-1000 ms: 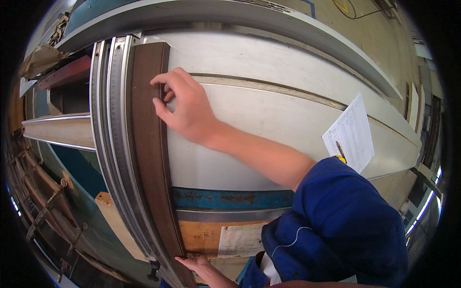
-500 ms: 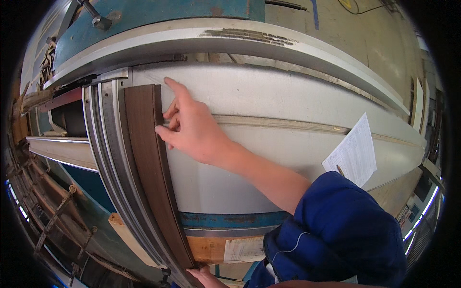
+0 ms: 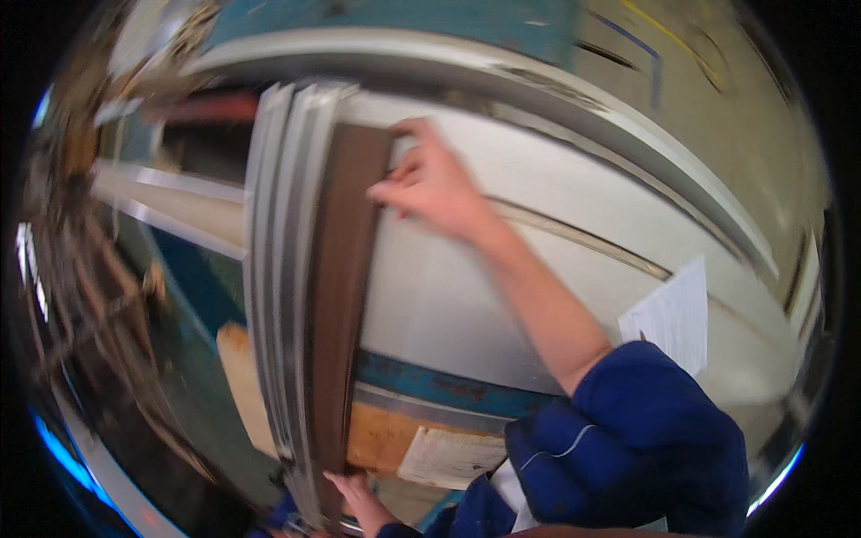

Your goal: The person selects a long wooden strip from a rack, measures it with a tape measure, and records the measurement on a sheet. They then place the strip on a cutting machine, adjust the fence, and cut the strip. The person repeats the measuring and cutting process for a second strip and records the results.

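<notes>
A long dark brown board lies lengthwise against a grooved metal fence on its left. At the board's far end is my right hand. Its forefinger bends at the far right corner, the thumb is on the right edge, and the other fingers are curled in. My left hand holds the near end at the bottom of the view, its thumb along the board's side and its other fingers largely hidden. Beneath the right forearm spreads a pale metal machine table. The picture is smeared by motion.
A paper sheet with a pencil lies on the table at the right. Across the back runs a long metal rail. A stained paper is by the near edge. Scrap wood is piled beyond the fence at left.
My right forefinger, stretched out before, now bends at the board's far corner. My left hand shows more fully. The whole view has shifted, with the board appearing further right and more upright.
</notes>
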`<move>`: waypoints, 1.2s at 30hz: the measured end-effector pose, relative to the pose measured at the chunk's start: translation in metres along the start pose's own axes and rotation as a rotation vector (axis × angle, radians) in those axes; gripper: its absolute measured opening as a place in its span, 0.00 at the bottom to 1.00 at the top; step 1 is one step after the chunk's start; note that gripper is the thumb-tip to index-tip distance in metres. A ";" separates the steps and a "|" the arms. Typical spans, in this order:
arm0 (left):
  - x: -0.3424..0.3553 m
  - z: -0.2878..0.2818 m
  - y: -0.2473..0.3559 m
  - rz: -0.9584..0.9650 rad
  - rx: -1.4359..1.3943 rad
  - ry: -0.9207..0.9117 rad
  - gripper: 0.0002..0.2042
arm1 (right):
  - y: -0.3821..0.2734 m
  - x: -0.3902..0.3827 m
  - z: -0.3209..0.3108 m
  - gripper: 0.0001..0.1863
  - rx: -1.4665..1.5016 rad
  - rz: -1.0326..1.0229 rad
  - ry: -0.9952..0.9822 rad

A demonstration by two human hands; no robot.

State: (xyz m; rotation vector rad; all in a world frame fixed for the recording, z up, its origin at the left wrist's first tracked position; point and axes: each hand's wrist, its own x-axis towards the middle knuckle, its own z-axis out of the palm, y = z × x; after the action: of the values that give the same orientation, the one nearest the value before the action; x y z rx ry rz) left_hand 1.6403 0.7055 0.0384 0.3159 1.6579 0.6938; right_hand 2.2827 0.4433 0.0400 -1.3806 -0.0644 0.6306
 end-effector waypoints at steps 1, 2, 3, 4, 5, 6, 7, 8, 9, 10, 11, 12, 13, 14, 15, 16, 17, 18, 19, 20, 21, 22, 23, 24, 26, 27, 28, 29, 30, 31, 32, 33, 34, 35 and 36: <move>-0.002 -0.001 -0.001 0.007 0.194 -0.122 0.33 | 0.002 0.003 0.001 0.41 -0.086 -0.015 0.009; -0.010 -0.008 -0.005 0.004 0.050 -0.147 0.32 | 0.003 0.004 0.003 0.40 -0.161 -0.036 0.004; -0.004 -0.004 -0.007 0.122 0.139 -0.160 0.32 | 0.002 0.004 0.002 0.42 -0.183 -0.056 -0.023; -0.009 -0.010 -0.013 0.115 0.035 -0.175 0.32 | 0.002 0.002 0.004 0.43 -0.100 -0.128 -0.053; -0.004 -0.011 -0.013 0.188 0.054 -0.202 0.32 | 0.000 0.000 0.004 0.42 -0.250 -0.109 -0.069; -0.006 -0.017 -0.020 0.256 -0.058 0.045 0.32 | -0.001 0.001 0.006 0.43 -0.172 -0.057 -0.054; -0.002 -0.019 -0.020 0.225 -0.278 0.085 0.32 | -0.004 0.001 0.006 0.44 -0.265 -0.058 -0.034; -0.001 -0.022 -0.021 0.159 -0.405 0.064 0.31 | -0.007 0.006 0.007 0.44 -0.368 -0.034 0.017; 0.002 -0.024 -0.022 0.200 -0.438 0.027 0.30 | -0.005 0.005 0.008 0.44 -0.354 -0.077 -0.050; 0.003 -0.025 -0.025 0.229 -0.492 0.065 0.29 | -0.005 0.001 0.004 0.43 -0.370 -0.034 -0.023; 0.003 -0.025 -0.024 0.218 -0.561 0.056 0.28 | -0.004 0.003 0.004 0.42 -0.394 -0.062 -0.056; 0.001 -0.025 -0.024 0.224 -0.640 0.078 0.26 | -0.003 0.002 0.002 0.41 -0.432 -0.047 -0.045; -0.003 -0.027 -0.024 0.213 -0.687 0.081 0.26 | -0.002 -0.001 -0.001 0.41 -0.433 -0.063 -0.062; -0.008 -0.028 -0.024 0.221 -0.742 0.102 0.26 | 0.000 -0.005 -0.004 0.40 -0.439 -0.063 -0.063; -0.017 -0.031 -0.025 0.245 -0.754 0.081 0.26 | 0.000 -0.009 -0.008 0.40 -0.426 -0.052 -0.069; -0.026 -0.035 -0.025 0.255 -0.781 0.019 0.26 | 0.001 -0.015 -0.012 0.40 -0.446 -0.058 -0.056; -0.034 -0.040 -0.024 0.275 -0.809 -0.010 0.27 | 0.000 -0.022 -0.016 0.41 -0.444 -0.060 -0.050; -0.044 -0.047 -0.024 0.282 -0.836 -0.035 0.27 | -0.001 -0.030 -0.019 0.41 -0.454 -0.045 -0.023; -0.054 -0.054 -0.023 0.297 -0.840 -0.054 0.28 | -0.003 -0.038 -0.023 0.41 -0.386 -0.082 -0.046; -0.064 -0.061 -0.023 0.293 -0.842 -0.026 0.28 | -0.008 -0.047 -0.026 0.42 -0.327 -0.108 -0.040; -0.073 -0.066 -0.021 0.277 -0.826 -0.017 0.29 | -0.014 -0.056 -0.030 0.42 -0.245 -0.106 0.001; -0.081 -0.067 -0.020 0.293 -0.793 -0.023 0.29 | -0.020 -0.065 -0.032 0.42 -0.241 -0.151 -0.021; -0.090 -0.072 -0.016 0.278 -0.771 -0.052 0.28 | -0.028 -0.072 -0.032 0.43 -0.205 -0.175 -0.011; -0.101 -0.075 -0.013 0.268 -0.767 -0.112 0.28 | -0.041 -0.081 -0.038 0.43 -0.158 -0.200 0.034; -0.126 -0.084 -0.008 0.301 -0.738 -0.251 0.27 | -0.064 -0.094 -0.037 0.44 0.053 -0.244 -0.038; -0.139 -0.084 -0.008 0.366 -0.750 -0.267 0.26 | -0.078 -0.100 -0.036 0.44 0.134 -0.260 -0.001; -0.149 -0.086 0.000 0.307 -0.801 -0.221 0.26 | -0.093 -0.106 -0.032 0.43 0.176 -0.286 0.024; -0.161 -0.090 0.003 0.325 -0.787 -0.286 0.25 | -0.106 -0.114 -0.026 0.36 0.231 -0.307 0.044; -0.172 -0.095 0.006 0.355 -0.783 -0.308 0.24 | -0.121 -0.124 -0.023 0.26 0.316 -0.279 -0.042; -0.182 -0.098 0.010 0.347 -0.787 -0.331 0.24 | -0.132 -0.135 -0.017 0.21 0.383 -0.306 -0.055; -0.190 -0.102 0.015 0.357 -0.794 -0.353 0.24 | -0.145 -0.146 -0.009 0.22 0.406 -0.325 -0.104; -0.197 -0.106 0.019 0.380 -0.812 -0.368 0.24 | -0.157 -0.161 -0.004 0.23 0.463 -0.314 -0.095; -0.204 -0.109 0.022 0.400 -0.805 -0.403 0.24 | -0.165 -0.179 0.000 0.24 0.399 -0.334 -0.121; -0.209 -0.112 0.025 0.430 -0.813 -0.429 0.24 | -0.172 -0.196 0.007 0.24 0.350 -0.339 -0.121; -0.213 -0.115 0.029 0.462 -0.835 -0.437 0.23 | -0.178 -0.213 0.014 0.25 0.309 -0.359 -0.166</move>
State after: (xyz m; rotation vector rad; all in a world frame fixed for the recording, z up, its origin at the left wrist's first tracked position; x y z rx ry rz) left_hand 1.5707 0.5773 0.2337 0.2166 0.7766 1.4737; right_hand 2.1669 0.3501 0.2745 -0.9846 -0.3278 0.4304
